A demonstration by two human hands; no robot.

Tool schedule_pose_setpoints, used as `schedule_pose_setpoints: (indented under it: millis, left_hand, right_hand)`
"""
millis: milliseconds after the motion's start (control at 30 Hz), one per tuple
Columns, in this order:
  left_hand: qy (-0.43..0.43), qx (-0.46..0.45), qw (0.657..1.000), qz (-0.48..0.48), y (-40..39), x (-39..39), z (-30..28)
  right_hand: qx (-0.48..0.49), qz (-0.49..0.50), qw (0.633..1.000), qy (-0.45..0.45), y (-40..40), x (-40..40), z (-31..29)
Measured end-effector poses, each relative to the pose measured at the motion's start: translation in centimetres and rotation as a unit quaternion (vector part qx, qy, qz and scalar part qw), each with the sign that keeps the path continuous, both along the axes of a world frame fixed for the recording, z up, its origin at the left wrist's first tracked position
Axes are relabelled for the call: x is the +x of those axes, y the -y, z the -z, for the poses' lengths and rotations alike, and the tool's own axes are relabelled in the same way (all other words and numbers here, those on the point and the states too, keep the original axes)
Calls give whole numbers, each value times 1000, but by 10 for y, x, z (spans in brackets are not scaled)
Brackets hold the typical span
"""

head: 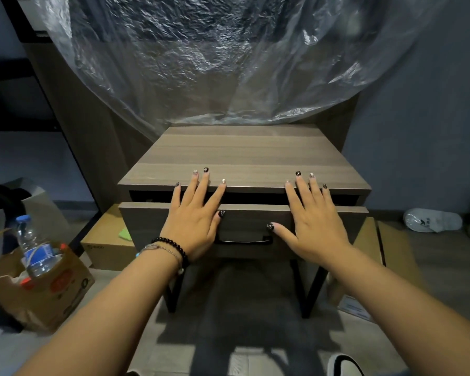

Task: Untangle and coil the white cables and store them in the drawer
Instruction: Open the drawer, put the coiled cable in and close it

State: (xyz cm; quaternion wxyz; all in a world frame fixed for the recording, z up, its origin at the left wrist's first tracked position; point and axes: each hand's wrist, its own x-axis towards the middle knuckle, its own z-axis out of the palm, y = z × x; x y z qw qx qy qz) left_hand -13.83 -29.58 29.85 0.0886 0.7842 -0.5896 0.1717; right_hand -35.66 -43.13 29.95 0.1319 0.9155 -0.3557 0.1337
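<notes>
Dim room, grey walls, pale tiled floor; crinkled clear plastic sheeting (228,58) hangs across the back, its lower edge just behind the furniture.

Item 1. Wood-grain bedside table (244,150) on black metal legs, top bare. Its single drawer (152,223) stands slightly pulled out, a dark gap showing between drawer front and tabletop; a black bar handle (243,241) sits at the centre of the front.

Item 2. Person's left hand (194,221), fingers straight and spread, grasping nothing: fingertips rest on the front edge of the tabletop, palm lies over the drawer front, thumb beside the handle. Beaded and chain bracelets (171,249) on the wrist.

Item 3. Right hand (314,223), likewise flat and spread with nothing held, fingertips on the tabletop edge, palm against the drawer front, thumb pointing toward the handle.

Item 4. White cables: none visible; drawer interior too dark to tell.

Item 5. Open cardboard box (38,289) on the floor at left, a plastic water bottle (33,245) standing in it.

Item 6. Flat brown carton (106,240) on the floor, beside and behind the table's left side.

Item 7. White slipper (432,219) by the right wall.
</notes>
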Motion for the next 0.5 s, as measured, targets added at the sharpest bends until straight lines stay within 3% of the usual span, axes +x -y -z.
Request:
schedule_pose_setpoints:
  millis: [133,267,500]
  left_hand:
    - [-26,21,999,35,15,12,0]
    - [-43,-46,997,51,25,14,8]
    - [5,-134,989,63,38,21,2]
  right_hand:
    - [-39,16,999,15,18,13,8]
    - [-86,24,994,61,26,23,23]
    - [-159,25,979,121,35,31,34]
